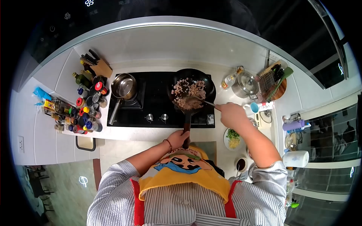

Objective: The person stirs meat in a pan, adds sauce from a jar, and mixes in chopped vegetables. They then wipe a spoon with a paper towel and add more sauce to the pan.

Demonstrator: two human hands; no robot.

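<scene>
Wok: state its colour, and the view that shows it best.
The wok is black; the head view, the only one, shows it best.

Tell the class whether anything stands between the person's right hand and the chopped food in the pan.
Nothing visible blocks the way. The right hand holds a utensil that reaches over the rim of the pan into the chopped food. The left hand is on the pan's handle, off that path.
</scene>
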